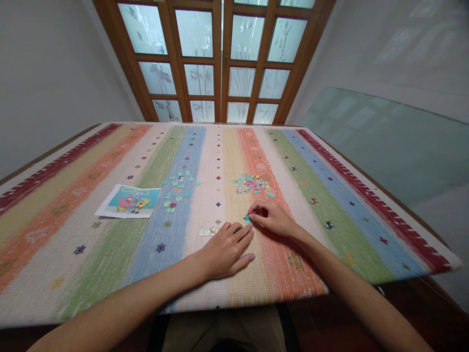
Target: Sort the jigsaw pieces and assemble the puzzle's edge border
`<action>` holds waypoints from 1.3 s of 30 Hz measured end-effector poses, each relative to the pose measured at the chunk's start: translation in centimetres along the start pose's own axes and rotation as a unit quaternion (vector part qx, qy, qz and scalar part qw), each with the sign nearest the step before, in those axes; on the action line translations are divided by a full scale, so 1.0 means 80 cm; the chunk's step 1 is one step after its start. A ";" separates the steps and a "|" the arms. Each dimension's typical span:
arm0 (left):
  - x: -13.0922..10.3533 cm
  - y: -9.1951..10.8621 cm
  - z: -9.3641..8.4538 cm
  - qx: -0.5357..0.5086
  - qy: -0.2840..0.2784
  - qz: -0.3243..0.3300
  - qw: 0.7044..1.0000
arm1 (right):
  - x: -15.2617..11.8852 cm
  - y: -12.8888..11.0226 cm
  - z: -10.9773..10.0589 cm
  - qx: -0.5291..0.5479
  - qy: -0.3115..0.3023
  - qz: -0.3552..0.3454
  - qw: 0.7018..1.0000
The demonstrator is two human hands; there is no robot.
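Strip of joined puzzle pieces (206, 231) lying flat on the patterned tabletop (106, 274). To its right, my right hand (274, 217) holds a teal piece (246, 218) in a narrow pinch, low over the surface. My left hand (225, 252) rests palm down over the strip's right end, fingers loosely extended; whether anything lies beneath, I cannot tell. Loose pile (252, 184) sits beyond the strip to the right; picture sheet (134, 201), to the left. In my judgement, gripping by the rim, keeping the piece level and pressing lightly suit such thin card.
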State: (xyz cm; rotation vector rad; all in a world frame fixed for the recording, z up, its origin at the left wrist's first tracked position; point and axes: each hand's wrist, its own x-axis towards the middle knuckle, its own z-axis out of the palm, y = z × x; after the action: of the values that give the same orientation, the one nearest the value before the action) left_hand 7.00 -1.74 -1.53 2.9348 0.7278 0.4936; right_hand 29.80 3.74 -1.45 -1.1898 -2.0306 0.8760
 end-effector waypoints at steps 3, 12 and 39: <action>0.000 0.000 0.000 -0.008 0.001 -0.002 1.000 | -0.001 -0.003 0.001 -0.015 0.009 -0.003 1.000; 0.000 0.001 -0.002 -0.017 0.006 -0.006 1.000 | 0.002 -0.006 0.005 -0.054 0.029 0.010 0.998; -0.001 0.003 0.003 -0.007 0.020 0.000 1.000 | -0.001 0.004 -0.001 -0.043 0.003 -0.020 0.999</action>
State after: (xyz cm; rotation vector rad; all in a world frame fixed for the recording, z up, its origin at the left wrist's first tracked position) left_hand 7.09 -1.98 -1.73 2.9203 0.7247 0.5567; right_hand 30.06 3.79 -1.64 -1.1910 -2.0991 0.7721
